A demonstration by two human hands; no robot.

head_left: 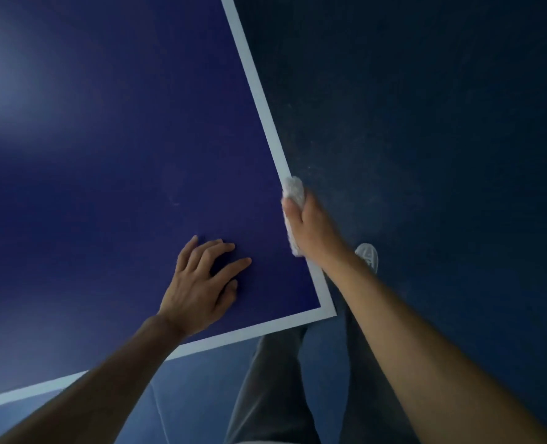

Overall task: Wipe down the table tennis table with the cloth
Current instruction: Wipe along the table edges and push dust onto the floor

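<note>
- In the head view, our right hand (312,227) curls its fingers round the crumpled white cloth (293,187), pressing it on the white side line (259,100) of the dark blue table tennis table (105,155) near the corner, apparently to wipe that edge.
- Our left hand (198,283) rests spread and empty on the blue top nearby, likely as a brace.

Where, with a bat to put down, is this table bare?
The dark blue table tennis table is bare beyond and left of the left hand, up to its white edge line. Crowded: the near right corner, right hand gripping a white cloth.
</note>
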